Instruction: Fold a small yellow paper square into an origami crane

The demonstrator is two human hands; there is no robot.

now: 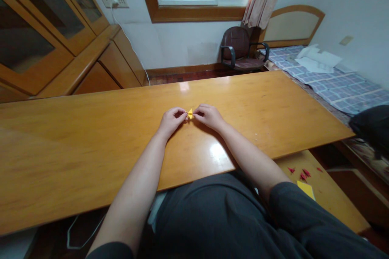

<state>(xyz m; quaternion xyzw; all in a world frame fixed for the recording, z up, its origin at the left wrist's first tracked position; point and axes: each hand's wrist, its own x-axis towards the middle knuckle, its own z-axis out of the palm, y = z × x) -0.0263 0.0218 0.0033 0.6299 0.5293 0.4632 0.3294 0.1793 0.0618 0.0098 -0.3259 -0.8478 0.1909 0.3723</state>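
A small piece of folded yellow paper, pointed at its top and bottom, is held just above or on the wooden table. My left hand pinches its left side between thumb and forefinger. From the other side, my right hand pinches the right edge with its fingertips. Both hands are closed, and their outer sides lie near the tabletop. The parts of the paper under the fingertips are hidden.
On a lower wooden surface at the right lie several small red folded-paper pieces and a yellow paper sheet. A brown armchair stands beyond the table, a bed to the right, a cabinet at the left.
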